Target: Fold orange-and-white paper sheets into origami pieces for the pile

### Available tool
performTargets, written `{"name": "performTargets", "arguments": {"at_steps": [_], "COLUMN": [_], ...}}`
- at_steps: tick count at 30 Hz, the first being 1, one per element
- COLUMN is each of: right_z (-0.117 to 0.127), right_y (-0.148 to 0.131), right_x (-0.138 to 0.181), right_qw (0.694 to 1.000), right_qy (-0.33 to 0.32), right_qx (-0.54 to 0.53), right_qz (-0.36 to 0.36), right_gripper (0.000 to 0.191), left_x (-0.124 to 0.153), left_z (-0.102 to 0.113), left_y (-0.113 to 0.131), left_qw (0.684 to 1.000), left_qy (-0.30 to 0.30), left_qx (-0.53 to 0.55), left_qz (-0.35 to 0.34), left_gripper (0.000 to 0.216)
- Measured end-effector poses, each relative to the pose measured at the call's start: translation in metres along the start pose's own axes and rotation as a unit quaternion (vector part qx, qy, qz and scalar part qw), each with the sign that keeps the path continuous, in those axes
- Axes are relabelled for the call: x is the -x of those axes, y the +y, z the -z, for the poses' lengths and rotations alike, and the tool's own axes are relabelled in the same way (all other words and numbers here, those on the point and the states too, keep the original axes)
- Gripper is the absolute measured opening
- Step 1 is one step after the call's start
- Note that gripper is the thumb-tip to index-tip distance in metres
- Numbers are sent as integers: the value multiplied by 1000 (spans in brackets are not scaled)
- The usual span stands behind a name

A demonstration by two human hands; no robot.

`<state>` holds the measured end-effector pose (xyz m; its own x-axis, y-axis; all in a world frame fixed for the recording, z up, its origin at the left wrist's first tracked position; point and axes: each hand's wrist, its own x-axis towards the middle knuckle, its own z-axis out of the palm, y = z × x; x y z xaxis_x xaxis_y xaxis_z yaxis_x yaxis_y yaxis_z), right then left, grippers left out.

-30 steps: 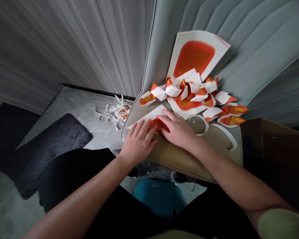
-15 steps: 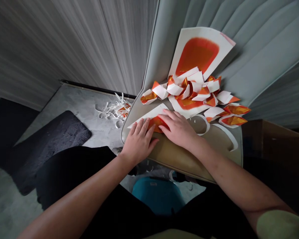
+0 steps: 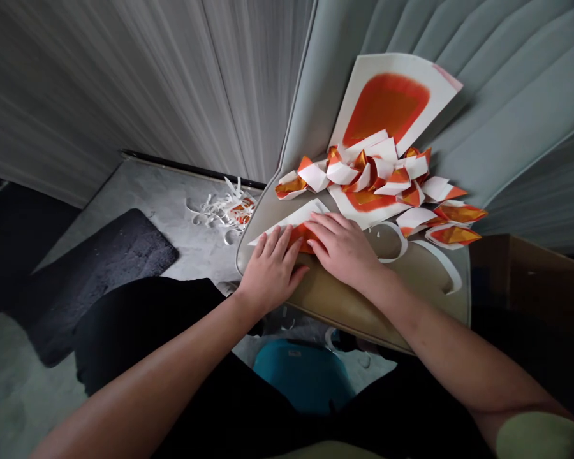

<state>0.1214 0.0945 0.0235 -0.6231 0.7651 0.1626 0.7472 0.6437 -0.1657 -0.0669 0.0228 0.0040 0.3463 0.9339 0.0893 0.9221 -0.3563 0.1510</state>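
Note:
Both hands press flat on an orange-and-white paper piece [image 3: 300,231] lying on the tan chair seat [image 3: 363,306]. My left hand [image 3: 272,271] lies with fingers stretched out over the paper's left part. My right hand [image 3: 342,245] covers its right part, fingers also extended and flat. Just beyond the hands lies a heap of several folded orange-and-white paper shapes [image 3: 387,182]. A large sheet with an orange patch [image 3: 387,105] leans against the grey chair back [image 3: 483,89].
White paper strips [image 3: 220,210] lie on the grey floor left of the chair. Two curled white strips [image 3: 430,255] rest on the seat. A dark mat [image 3: 95,268] lies at the left, a teal object [image 3: 306,373] sits under the seat, a brown box [image 3: 530,274] at right.
The view has shifted slightly; both hands stay pressed on the paper in nearly the same pose, the right fingers sliding a little over it.

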Motion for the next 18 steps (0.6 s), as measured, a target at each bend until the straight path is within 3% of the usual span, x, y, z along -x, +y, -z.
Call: {"name": "performTargets", "arguments": {"at_steps": [5, 18], "right_z": [-4, -7], "right_y": [-2, 0], "right_x": [0, -1], "right_qw": [999, 999], "right_qy": [-4, -14], "right_qx": [-21, -25], "right_qz": [30, 18], "right_gripper": [41, 41], "left_x": [-1, 0], "left_z": [3, 0], "left_y": [1, 2], "left_qw": [1000, 1000], "left_qy": [-18, -18], "left_qx": [10, 7], "left_qz": [7, 10], "left_gripper": [59, 61]}}
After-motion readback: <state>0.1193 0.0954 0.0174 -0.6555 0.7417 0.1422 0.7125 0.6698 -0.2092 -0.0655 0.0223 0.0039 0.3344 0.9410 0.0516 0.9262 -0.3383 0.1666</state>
